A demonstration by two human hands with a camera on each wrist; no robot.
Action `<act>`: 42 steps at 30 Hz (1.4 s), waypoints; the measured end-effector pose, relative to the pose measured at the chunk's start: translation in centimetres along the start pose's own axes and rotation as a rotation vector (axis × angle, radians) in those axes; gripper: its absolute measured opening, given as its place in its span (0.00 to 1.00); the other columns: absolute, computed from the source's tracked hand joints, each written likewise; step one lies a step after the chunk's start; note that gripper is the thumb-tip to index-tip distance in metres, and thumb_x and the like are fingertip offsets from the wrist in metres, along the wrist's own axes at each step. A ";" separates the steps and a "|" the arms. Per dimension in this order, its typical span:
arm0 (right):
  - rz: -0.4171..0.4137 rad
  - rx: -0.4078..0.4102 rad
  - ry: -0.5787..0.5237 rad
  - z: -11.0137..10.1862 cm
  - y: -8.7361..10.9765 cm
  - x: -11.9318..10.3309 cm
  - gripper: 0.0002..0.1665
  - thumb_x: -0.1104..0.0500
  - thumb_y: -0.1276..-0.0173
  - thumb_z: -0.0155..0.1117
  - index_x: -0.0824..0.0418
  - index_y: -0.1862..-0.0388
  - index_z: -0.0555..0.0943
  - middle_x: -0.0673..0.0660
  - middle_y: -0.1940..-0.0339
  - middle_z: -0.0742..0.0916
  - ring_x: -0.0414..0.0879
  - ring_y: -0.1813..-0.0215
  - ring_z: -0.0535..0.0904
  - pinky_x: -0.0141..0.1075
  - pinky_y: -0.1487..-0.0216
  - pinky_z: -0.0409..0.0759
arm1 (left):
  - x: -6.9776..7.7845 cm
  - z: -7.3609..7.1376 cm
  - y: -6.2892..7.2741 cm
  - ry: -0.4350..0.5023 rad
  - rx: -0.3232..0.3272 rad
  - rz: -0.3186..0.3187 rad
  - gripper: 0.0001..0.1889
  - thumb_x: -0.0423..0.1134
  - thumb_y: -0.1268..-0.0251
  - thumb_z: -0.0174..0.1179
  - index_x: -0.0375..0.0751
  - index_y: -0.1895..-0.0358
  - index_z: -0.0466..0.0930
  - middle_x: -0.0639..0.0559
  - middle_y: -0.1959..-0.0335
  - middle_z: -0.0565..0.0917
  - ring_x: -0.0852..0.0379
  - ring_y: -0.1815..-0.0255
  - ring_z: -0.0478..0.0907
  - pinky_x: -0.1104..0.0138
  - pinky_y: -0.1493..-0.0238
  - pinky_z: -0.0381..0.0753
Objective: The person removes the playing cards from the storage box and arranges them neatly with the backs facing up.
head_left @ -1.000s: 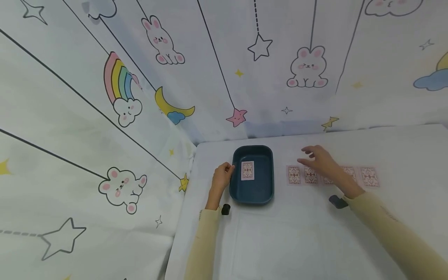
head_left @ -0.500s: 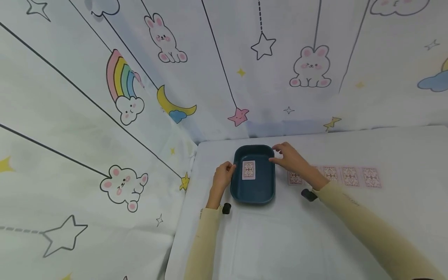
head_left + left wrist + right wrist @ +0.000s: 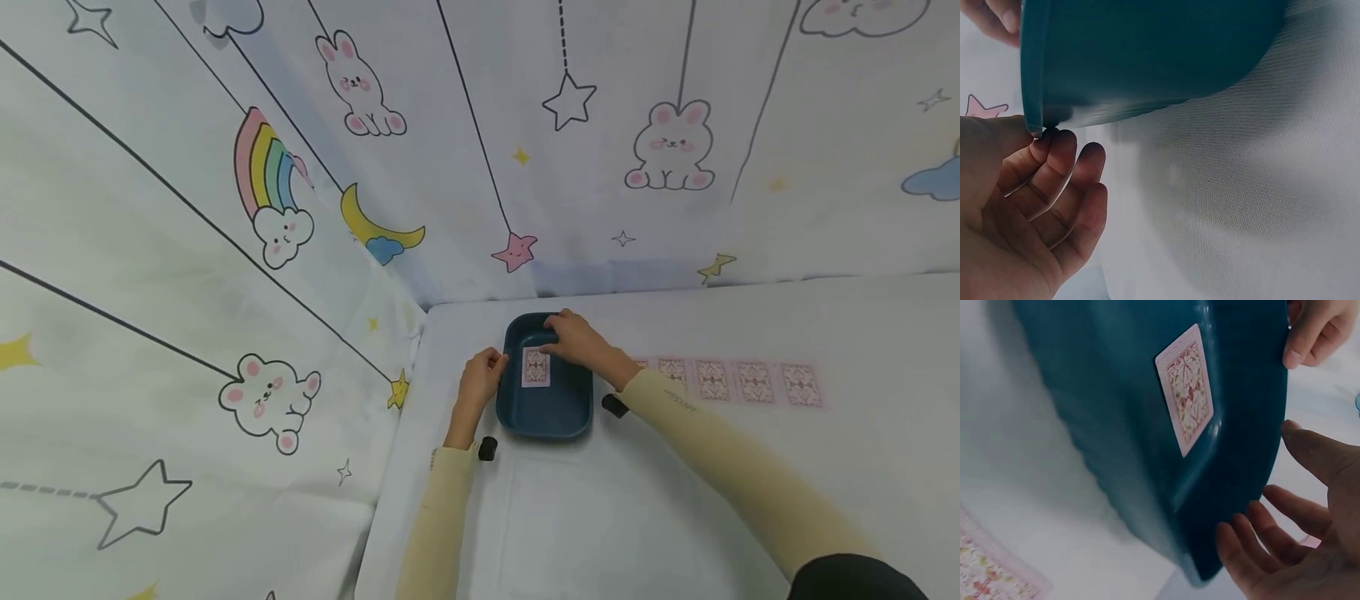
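A dark teal tray (image 3: pixel 546 423) stands on the white-covered table, with one playing card (image 3: pixel 536 367) lying face down inside it. My left hand (image 3: pixel 478 382) pinches the tray's left rim between thumb and fingers, as the left wrist view shows at the tray edge (image 3: pixel 1033 69). Over the tray's far right part reaches my right hand (image 3: pixel 583 342), its fingers spread and holding nothing. In the right wrist view its relaxed fingers (image 3: pixel 1257 540) are near the tray's wall, above the card; whether they touch it I cannot tell.
Several face-down cards (image 3: pixel 712 380) lie in a row to the right of the tray, the nearest partly hidden by the right forearm. Behind the table hangs a white cloth (image 3: pixel 450 167) printed with rabbits and stars. A black rounded object (image 3: pixel 858 577) shows at the lower right.
My right hand has moved left from above the row of cards to over the tray. My left hand has stayed at the tray's left rim, and the cards have not moved.
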State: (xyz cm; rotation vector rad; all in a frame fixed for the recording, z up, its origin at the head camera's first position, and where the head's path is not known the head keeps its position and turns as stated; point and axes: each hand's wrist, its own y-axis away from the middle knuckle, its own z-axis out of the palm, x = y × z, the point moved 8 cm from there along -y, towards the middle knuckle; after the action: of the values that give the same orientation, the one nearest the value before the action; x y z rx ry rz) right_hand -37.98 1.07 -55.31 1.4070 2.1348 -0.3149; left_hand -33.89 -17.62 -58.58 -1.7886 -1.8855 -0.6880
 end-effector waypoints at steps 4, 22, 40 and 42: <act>-0.009 -0.028 0.036 0.8 -0.8 -0.9 0.33 0.49 0.30 0.68 0.69 0.35 0.75 0.71 0.35 0.76 0.65 0.34 0.73 0.56 0.35 0.73 | 0.0 0.2 -0.1 -0.002 -0.002 -0.004 0.15 0.49 0.23 0.55 0.41 0.62 0.81 0.49 0.70 0.82 0.58 0.74 0.72 0.68 0.72 0.70; 0.133 -0.268 0.232 5.3 -1.4 -1.2 0.44 0.52 0.35 0.72 0.72 0.28 0.66 0.75 0.32 0.71 0.69 0.32 0.67 0.60 0.35 0.72 | 0.1 0.7 0.0 -0.003 0.005 0.021 0.15 0.49 0.24 0.55 0.41 0.63 0.81 0.49 0.70 0.83 0.59 0.75 0.73 0.68 0.74 0.69; 0.162 -0.270 0.339 5.8 -2.0 -1.7 0.58 0.50 0.41 0.78 0.72 0.24 0.55 0.75 0.28 0.65 0.68 0.30 0.65 0.58 0.33 0.71 | -0.3 0.3 -0.4 -0.010 0.002 0.015 0.14 0.48 0.23 0.55 0.42 0.62 0.80 0.49 0.70 0.83 0.58 0.76 0.72 0.67 0.74 0.70; 0.163 -0.260 0.336 5.9 -2.2 -1.6 0.59 0.50 0.42 0.78 0.71 0.23 0.53 0.76 0.29 0.66 0.69 0.30 0.65 0.58 0.33 0.71 | -0.3 0.2 -0.4 -0.011 -0.001 0.013 0.14 0.48 0.23 0.55 0.42 0.62 0.80 0.48 0.70 0.83 0.58 0.76 0.72 0.67 0.74 0.70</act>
State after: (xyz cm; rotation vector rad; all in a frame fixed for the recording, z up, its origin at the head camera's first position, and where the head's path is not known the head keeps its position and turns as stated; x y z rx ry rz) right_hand -37.59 -3.86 -59.46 1.5492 2.2013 0.2720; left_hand -34.27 -17.70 -58.95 -1.8078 -1.8797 -0.6762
